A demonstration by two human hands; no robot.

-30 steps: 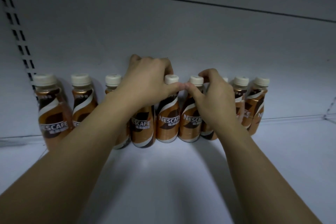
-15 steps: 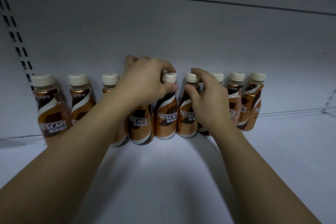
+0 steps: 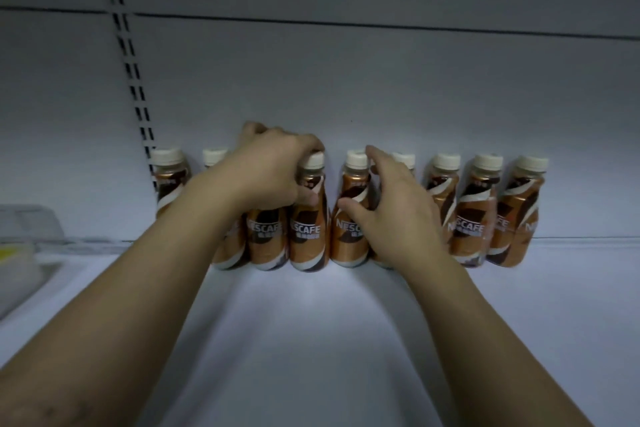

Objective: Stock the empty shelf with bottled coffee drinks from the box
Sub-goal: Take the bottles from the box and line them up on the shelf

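Observation:
Several brown Nescafe coffee bottles with cream caps stand in a row against the back wall of the white shelf (image 3: 311,322). My left hand (image 3: 277,173) is closed over the top of one bottle (image 3: 266,239), hiding its cap, and its thumb presses the neighbouring bottle (image 3: 310,225). My right hand (image 3: 394,215) has its fingers spread. Its thumb lies in front of a bottle (image 3: 349,236) and its fingers reach over another whose cap (image 3: 405,159) shows behind them. Three bottles (image 3: 474,215) stand untouched to the right.
A slotted metal upright (image 3: 138,107) runs up the back wall at the left, just beside the leftmost bottle (image 3: 169,177). A pale translucent container (image 3: 27,229) with a yellow label sits on the neighbouring shelf at far left.
My right hand has let go of the cap it pinched, and its fingers have spread. My left hand stays closed on its bottle. The view has shifted, so the row sits further right.

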